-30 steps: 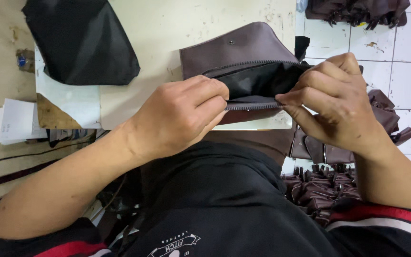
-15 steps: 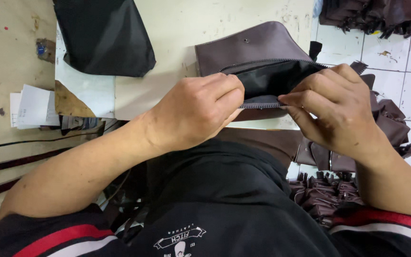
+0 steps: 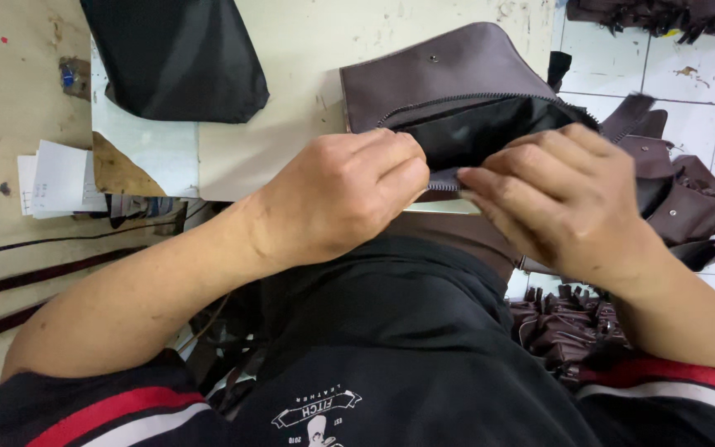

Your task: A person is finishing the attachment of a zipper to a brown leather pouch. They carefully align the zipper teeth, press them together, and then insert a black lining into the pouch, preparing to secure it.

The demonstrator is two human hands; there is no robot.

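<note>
Not much wiggle room here: the left hand [image 3: 349,194] and right hand [image 3: 556,199] nearly meet over the brown pouch [image 3: 448,79], black fabric [image 3: 179,54] blocks the upper left, paper stack [image 3: 55,178] sits left, leaving only bare tabletop [image 3: 308,50] between fabric and pouch.

The pouch [image 3: 448,79] is dark brown with a black lining [image 3: 473,124] and a dark zipper, and a black fabric piece [image 3: 179,54] lies at the far left of the cream, stained worktop [image 3: 308,33]. White paper sheets [image 3: 55,178] sit at the worktop's left edge. The floor tiles [image 3: 705,83] are white with dark brown pieces [image 3: 680,207] on them.
</note>
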